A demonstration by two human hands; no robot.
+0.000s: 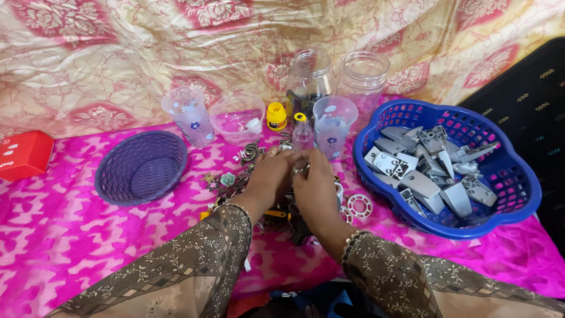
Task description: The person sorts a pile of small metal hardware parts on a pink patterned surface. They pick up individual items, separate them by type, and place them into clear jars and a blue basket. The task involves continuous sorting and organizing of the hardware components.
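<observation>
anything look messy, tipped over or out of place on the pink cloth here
Mostly tidy. The oddity is a loose heap of small metal trinkets lying on the pink cloth, under the left hand and right hand, while the purple basket beside it sits empty. The cups and jars stand upright; nothing looks spilled.

Pink/white blotchy cloth (70, 235) lower frame; cream backdrop (118, 53) w/ red florals up top; purple basket (141, 168) left; blue basket (512, 194) right w/ grey parts (421, 184); red box (23, 154) far left; yellow cap (276, 115) centre; brown patterned sleeves (194, 265)
</observation>
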